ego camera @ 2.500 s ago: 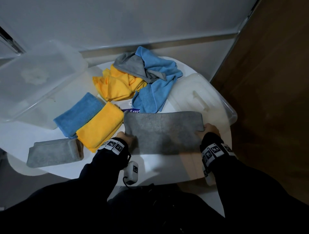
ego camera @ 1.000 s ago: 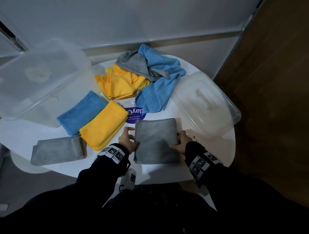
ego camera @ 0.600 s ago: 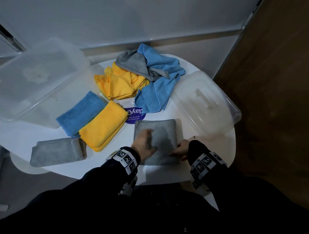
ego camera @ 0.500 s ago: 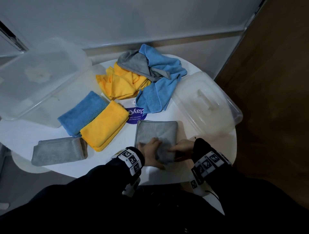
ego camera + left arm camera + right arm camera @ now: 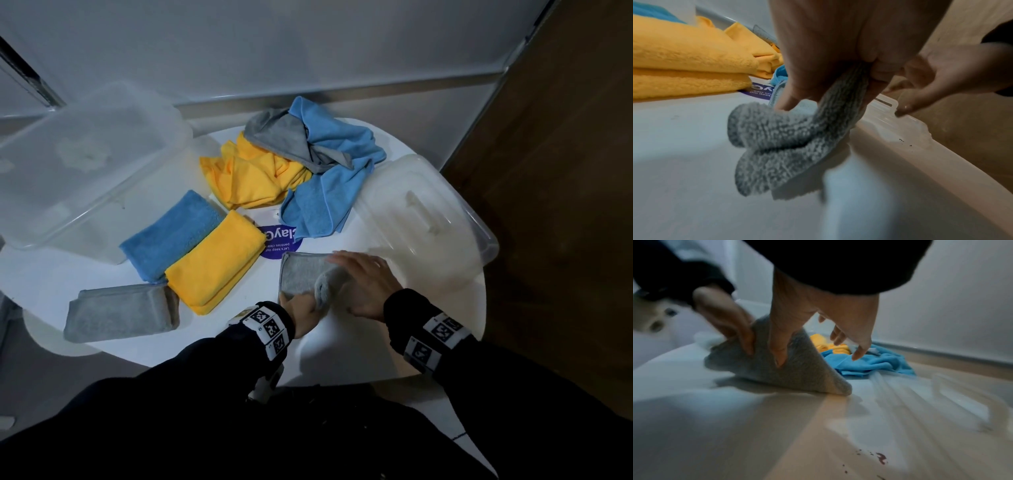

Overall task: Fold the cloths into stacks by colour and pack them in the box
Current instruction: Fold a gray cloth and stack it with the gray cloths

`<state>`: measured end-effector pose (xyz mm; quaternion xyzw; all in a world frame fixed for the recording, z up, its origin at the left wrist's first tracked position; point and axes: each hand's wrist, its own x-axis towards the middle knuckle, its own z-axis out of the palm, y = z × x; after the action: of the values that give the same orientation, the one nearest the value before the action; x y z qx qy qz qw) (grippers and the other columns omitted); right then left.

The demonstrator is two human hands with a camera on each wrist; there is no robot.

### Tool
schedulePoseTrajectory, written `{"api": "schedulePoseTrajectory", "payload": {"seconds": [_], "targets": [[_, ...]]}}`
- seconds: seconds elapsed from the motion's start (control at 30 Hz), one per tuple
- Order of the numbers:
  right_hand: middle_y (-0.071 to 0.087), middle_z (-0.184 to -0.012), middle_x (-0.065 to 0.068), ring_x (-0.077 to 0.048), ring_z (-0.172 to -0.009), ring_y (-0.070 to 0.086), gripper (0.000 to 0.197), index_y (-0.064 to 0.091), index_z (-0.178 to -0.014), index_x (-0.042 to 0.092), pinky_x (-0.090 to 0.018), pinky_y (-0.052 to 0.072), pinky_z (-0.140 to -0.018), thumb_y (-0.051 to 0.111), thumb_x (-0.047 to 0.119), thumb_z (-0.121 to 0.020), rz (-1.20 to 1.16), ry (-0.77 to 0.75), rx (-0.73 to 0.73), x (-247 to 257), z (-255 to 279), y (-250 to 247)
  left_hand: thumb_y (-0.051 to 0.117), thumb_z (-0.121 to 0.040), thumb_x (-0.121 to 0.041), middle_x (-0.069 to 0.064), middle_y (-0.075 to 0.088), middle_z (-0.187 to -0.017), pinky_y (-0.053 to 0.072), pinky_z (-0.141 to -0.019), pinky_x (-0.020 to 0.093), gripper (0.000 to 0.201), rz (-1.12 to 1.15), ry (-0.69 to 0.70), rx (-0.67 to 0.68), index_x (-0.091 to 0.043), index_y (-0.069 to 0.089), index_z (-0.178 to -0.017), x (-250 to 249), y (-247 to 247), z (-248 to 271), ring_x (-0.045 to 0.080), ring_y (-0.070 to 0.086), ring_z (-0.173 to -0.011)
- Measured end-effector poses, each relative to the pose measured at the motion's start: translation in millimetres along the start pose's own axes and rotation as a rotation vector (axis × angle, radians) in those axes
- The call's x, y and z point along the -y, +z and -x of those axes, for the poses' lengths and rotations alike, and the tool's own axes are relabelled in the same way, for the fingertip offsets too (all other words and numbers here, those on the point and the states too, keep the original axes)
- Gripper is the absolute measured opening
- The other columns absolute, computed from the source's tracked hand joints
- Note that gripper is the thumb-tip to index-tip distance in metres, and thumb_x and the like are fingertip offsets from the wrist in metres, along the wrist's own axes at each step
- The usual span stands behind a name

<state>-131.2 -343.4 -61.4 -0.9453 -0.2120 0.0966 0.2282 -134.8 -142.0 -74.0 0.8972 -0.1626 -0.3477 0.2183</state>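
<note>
A half-folded grey cloth (image 5: 301, 277) lies near the front edge of the white round table (image 5: 356, 356). My left hand (image 5: 303, 313) pinches its near edge and has raised it off the table; the left wrist view shows the grey cloth (image 5: 777, 138) hanging from my left hand (image 5: 828, 48). My right hand (image 5: 368, 284) is spread over the cloth's right side. In the right wrist view my right hand (image 5: 818, 318) has its thumb on the raised grey cloth (image 5: 797, 374) and its fingers straight. The clear box (image 5: 68, 164) stands at the far left.
Folded grey (image 5: 120, 313), yellow (image 5: 215, 263) and blue (image 5: 171, 234) cloths lie side by side to the left. An unfolded heap of yellow (image 5: 250, 178), blue (image 5: 329, 192) and grey (image 5: 281, 137) cloths sits at the back. The clear lid (image 5: 421, 219) rests at the right.
The long grey strip was folded sideways into a square. My left hand then took its near edge and lifted it, and my right hand moved on top of the cloth.
</note>
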Motion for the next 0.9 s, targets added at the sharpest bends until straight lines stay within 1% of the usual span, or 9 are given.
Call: {"api": "schedulePoseTrajectory", "payload": {"seconds": [0.07,0.13,0.2,0.3,0.43,0.57,0.63,0.73,0.9], "targets": [[0.067,-0.113,0.001,-0.018,-0.110,0.061,0.048,0.067,-0.102,0.024,-0.036,0.034,-0.095,0.063,0.034,-0.056,0.006,-0.040,-0.097,4,-6,8,0.045,-0.095,-0.035,0.010,0.068,-0.107,0.033,-0.105,0.042,0.031,0.000,0.010,0.015,-0.018,0.057,-0.119,3,-1,-2,0.028,0.062,-0.104],[0.070,-0.079,0.000,-0.021,-0.079,0.067,0.013,0.064,-0.069,0.020,-0.033,0.041,-0.084,0.057,0.026,-0.059,-0.086,-0.018,-0.168,1,-7,8,0.053,-0.090,-0.037,0.005,0.067,-0.113,0.035,-0.103,0.043,0.046,0.046,0.028,0.011,-0.023,0.041,-0.132,7,-4,-1,0.025,0.062,-0.106],[0.066,-0.071,-0.001,-0.020,-0.068,0.061,0.006,0.058,-0.063,0.016,-0.030,0.046,-0.072,0.063,0.013,-0.061,-0.321,0.052,-0.119,-5,-1,6,0.063,-0.082,-0.032,0.001,0.064,-0.117,0.041,-0.099,0.042,0.058,0.073,0.052,-0.042,-0.025,0.036,-0.133,15,-7,1,0.024,0.061,-0.106],[0.067,-0.081,-0.001,-0.015,-0.080,0.064,0.029,0.051,-0.063,0.025,-0.023,0.046,-0.071,0.065,0.000,-0.062,-0.606,0.195,-0.092,-16,18,6,0.064,-0.075,-0.023,-0.002,0.067,-0.103,0.045,-0.091,0.040,0.042,0.067,0.035,-0.108,-0.026,0.046,-0.114,24,-9,5,0.025,0.064,-0.095],[0.062,-0.074,0.018,0.007,-0.073,0.056,0.032,0.052,-0.072,0.032,-0.019,0.042,-0.068,0.070,0.006,-0.074,-0.594,0.366,-0.044,-32,29,17,0.059,-0.078,-0.025,0.006,0.068,-0.094,0.046,-0.076,0.031,0.029,0.158,0.020,-0.151,-0.017,0.056,-0.105,35,-14,4,0.030,0.064,-0.089],[0.071,-0.097,0.000,-0.021,-0.097,0.066,0.018,0.065,-0.097,0.018,-0.040,0.049,-0.088,0.071,0.024,-0.081,-0.668,0.539,-0.048,-45,25,28,0.062,-0.085,-0.020,0.010,0.066,-0.104,0.047,-0.080,0.028,0.037,0.337,-0.122,-0.215,-0.011,0.055,-0.121,44,-25,-2,0.028,0.062,-0.096],[0.070,-0.104,-0.007,-0.024,-0.101,0.065,0.024,0.063,-0.105,0.010,-0.038,0.049,-0.090,0.066,0.023,-0.086,-0.655,0.573,-0.091,-44,20,31,0.058,-0.090,-0.022,0.010,0.066,-0.106,0.047,-0.082,0.031,0.027,0.399,-0.166,-0.269,-0.008,0.058,-0.113,46,-28,-9,0.027,0.061,-0.098],[0.069,-0.109,-0.008,-0.026,-0.104,0.064,0.027,0.060,-0.114,0.014,-0.039,0.050,-0.092,0.059,0.029,-0.091,-0.600,0.645,-0.120,-42,8,34,0.048,-0.096,-0.032,0.012,0.066,-0.104,0.049,-0.083,0.037,0.026,0.354,-0.256,-0.331,-0.009,0.056,-0.104,43,-32,-22,0.030,0.061,-0.097],[0.064,-0.111,-0.020,-0.036,-0.103,0.060,0.037,0.056,-0.107,0.007,-0.034,0.046,-0.086,0.046,0.042,-0.096,-0.405,0.836,0.022,-36,-20,29,0.034,-0.098,-0.041,0.014,0.065,-0.108,0.046,-0.092,0.045,0.034,0.177,-0.491,-0.256,-0.014,0.051,-0.109,37,-38,-40,0.034,0.061,-0.100]]}}
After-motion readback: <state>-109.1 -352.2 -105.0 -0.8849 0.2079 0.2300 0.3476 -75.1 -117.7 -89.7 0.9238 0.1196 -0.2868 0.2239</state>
